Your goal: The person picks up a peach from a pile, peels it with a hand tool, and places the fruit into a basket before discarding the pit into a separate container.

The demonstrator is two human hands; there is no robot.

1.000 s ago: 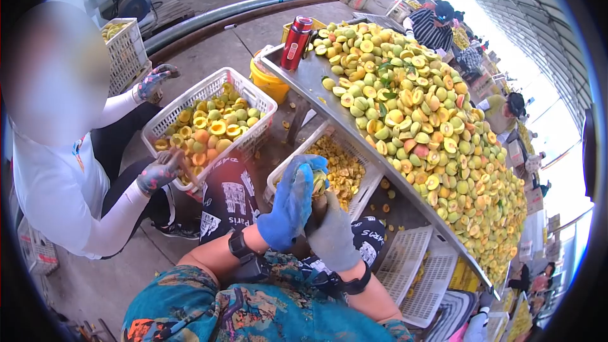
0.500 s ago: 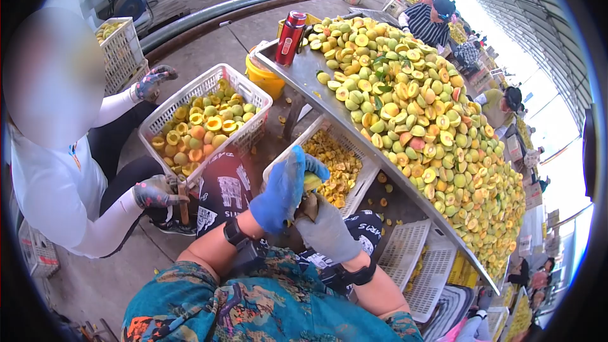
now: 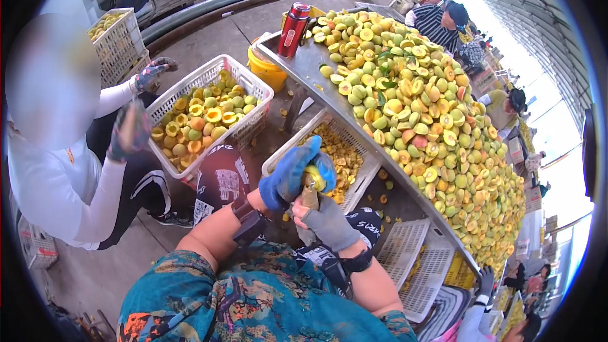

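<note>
Blue-gloved left hand clasps a yellow-green fruit – grey-gloved right hand grips a tool – blurred

Long shed under an arched, ribbed roof, open to strong daylight at the far end. Grey concrete floor, stained and littered with fruit scraps. One long sloped metal table running the length of the space, on steel legs. Pale pipe lying along the floor at the far side, beside a darker rail. Wooden pallet and machinery in the far corner. Stacked white crates under the table.
</note>
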